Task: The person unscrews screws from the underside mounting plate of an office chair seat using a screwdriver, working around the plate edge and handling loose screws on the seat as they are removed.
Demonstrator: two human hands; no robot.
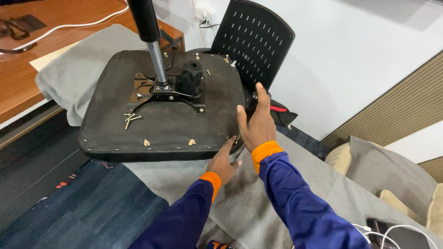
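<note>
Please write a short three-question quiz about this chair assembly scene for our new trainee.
1. True or false: the upturned seat base lies on a grey cloth.
2. Which hand reaches to the black back-rest side of the seat?
A. left hand
B. right hand
C. neither
3. What lies loose on the seat near the metal plate?

Key
1. True.
2. B; its fingers curl around a dark part at the seat's edge, while the left hand touches the near edge of the seat.
3. A few loose screws.
</note>
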